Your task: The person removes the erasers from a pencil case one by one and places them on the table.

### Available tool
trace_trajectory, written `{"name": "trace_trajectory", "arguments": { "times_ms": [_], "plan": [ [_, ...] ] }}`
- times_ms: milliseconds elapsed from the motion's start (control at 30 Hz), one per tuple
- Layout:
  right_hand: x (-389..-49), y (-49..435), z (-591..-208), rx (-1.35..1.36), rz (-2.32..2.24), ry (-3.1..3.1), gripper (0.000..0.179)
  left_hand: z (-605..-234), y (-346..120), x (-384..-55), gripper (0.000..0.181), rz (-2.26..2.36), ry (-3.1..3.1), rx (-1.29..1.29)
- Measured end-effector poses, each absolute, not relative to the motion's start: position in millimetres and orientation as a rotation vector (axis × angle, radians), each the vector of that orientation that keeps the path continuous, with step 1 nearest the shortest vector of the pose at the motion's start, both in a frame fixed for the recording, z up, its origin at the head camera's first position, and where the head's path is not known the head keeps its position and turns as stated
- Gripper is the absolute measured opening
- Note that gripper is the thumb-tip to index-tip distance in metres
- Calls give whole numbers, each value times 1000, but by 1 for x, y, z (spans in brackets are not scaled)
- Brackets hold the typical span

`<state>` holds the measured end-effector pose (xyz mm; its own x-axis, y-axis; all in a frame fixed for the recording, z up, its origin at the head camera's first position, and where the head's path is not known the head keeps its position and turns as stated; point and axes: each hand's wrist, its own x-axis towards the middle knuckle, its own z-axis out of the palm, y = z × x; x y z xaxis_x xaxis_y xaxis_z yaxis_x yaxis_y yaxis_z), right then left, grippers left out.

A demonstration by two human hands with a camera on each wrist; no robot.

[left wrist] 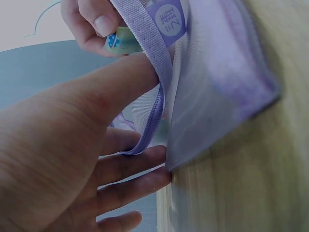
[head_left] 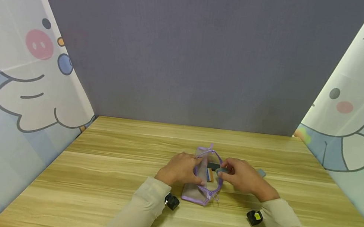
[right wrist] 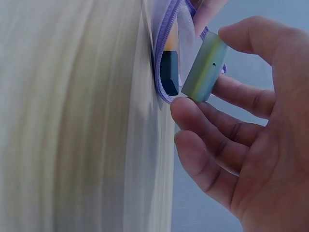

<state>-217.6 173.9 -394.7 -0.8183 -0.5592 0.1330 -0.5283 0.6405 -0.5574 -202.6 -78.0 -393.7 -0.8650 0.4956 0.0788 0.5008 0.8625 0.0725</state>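
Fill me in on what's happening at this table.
A person's left hand holds open the mouth of a translucent mesh pouch with purple zip trim lying on the wood-grain table. The right hand pinches a small pale-green block with a yellow stripe at that mouth. A dark rectangular block shows inside the pouch, and a flat grey piece lies on the table beyond the right hand.
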Motion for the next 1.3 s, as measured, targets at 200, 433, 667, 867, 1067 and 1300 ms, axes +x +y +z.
{"name": "trace_trajectory", "arguments": {
  "times_ms": [200, 433, 667, 867, 1067, 1300],
  "plan": [
    [-218, 175, -393, -913, -930, 2808, 24, -392, -79, -202, 86, -159, -3002, -785],
    [-217, 175, -393, -932, -933, 2832, 23, -391, -80, -200, 88, -193, -3020, -787],
    [-217, 176, -390, -905, -956, 2824, 26, -392, -80, -200, 87, -194, -3018, -790],
    [-217, 177, -389, -906, -965, 2826, 30, -393, -78, -200, 88, -185, -3029, -771],
    [-216, 178, -389, -925, -974, 2848, 28, -393, -77, -200, 87, -197, -3024, -775],
    [-216, 178, -388, -924, -987, 2878, 28, -392, -77, -199, 86, -189, -3022, -770]
  ]
}}
